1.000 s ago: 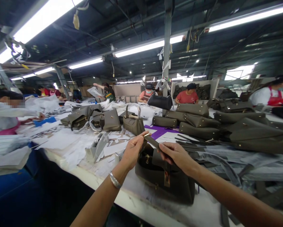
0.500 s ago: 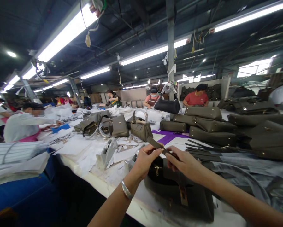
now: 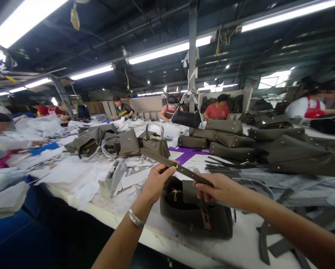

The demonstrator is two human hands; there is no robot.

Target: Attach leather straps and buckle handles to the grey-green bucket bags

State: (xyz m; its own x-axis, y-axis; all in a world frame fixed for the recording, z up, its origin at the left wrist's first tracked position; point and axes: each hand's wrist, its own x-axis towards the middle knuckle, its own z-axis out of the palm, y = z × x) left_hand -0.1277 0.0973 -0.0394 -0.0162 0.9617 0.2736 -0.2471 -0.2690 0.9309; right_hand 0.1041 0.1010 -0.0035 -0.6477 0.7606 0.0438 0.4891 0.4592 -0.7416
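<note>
A dark olive strap [image 3: 188,172] with a small gold buckle [image 3: 177,165] is stretched between both hands. My left hand [image 3: 157,181] pinches it near the buckle, thumb on top, and a long end sticks out to the upper left. Farther along, my right hand [image 3: 216,186] grips the strap's other end, fingers curled beneath. Just below the hands stands an olive handbag [image 3: 194,220], its top open. A gold zipper pull [image 3: 175,195] hangs at its dark inside, and a flap tab with a metal plate [image 3: 205,218] lies down its front.
Several olive bags [image 3: 231,140] are stacked at the back right, and more handbags [image 3: 128,144] stand at the left. Loose straps [image 3: 265,243] lie by my right arm. Paper scraps [image 3: 74,179] cover the left of the table. Co-workers sit across it, one in a red shirt [image 3: 217,108].
The view has turned right. The strap, bunched between my hands before, is now drawn out straight, with more of it showing on both sides of the buckle. My hands are farther apart.
</note>
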